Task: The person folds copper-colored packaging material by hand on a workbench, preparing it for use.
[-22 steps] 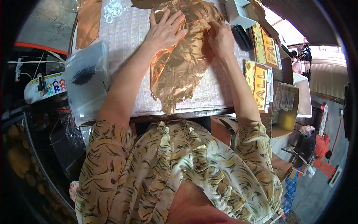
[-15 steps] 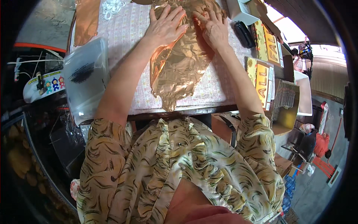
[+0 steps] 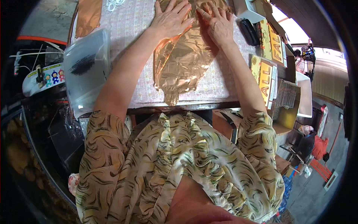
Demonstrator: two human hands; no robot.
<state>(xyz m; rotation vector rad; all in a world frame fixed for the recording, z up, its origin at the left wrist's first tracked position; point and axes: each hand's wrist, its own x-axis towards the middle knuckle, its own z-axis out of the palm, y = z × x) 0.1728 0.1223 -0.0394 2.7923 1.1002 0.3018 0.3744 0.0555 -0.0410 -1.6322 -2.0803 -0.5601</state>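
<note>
The copper-coloured foil balloon [image 3: 184, 59], deflated and crinkled, lies flat on the cloth-covered worktop [image 3: 138, 26], its long axis running from the narrow tail at the near edge, just before the person's body, away toward the far side where both hands press on it. The left hand [image 3: 171, 20] lies open, palm down, fingers spread, across the foil's far left edge; the right hand [image 3: 220, 24] lies flat likewise on the far right part, fingertips nearly meeting the left's. Neither grip closes on anything; both merely flatten. The bulk of the foil lies nearer than the hands, toward the body. A clear plastic bag [image 3: 87, 71] rests at the left, a dark case [image 3: 249, 31] at the right.
</note>
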